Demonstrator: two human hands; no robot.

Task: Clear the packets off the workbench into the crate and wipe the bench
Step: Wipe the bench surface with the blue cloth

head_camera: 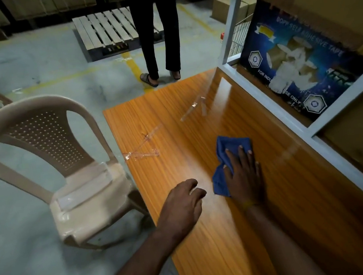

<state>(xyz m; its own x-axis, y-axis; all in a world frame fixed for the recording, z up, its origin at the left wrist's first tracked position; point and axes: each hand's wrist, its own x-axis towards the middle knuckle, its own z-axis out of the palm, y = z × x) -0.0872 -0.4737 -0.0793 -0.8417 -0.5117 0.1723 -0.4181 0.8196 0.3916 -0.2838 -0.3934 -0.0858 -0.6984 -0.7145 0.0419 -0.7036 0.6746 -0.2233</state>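
The orange wood-grain workbench (212, 237) fills the middle and lower right of the head view. A crumpled blue cloth (224, 152) lies on it, and my right hand (243, 173) presses flat on the cloth with fingers spread. My left hand (182, 204) rests on the bench near its left edge, fingers loosely curled, holding nothing. Bits of clear plastic tape (142, 154) lie on the bench's far left part, and another clear strip (193, 108) lies farther back. No crate is visible.
A beige plastic chair (46, 155) stands left of the bench with clear packets (83, 187) on its seat. A person's legs (158, 36) stand at the bench's far end before a wooden pallet (106, 29). A metal shelf (326, 123) with cardboard boxes borders the right side.
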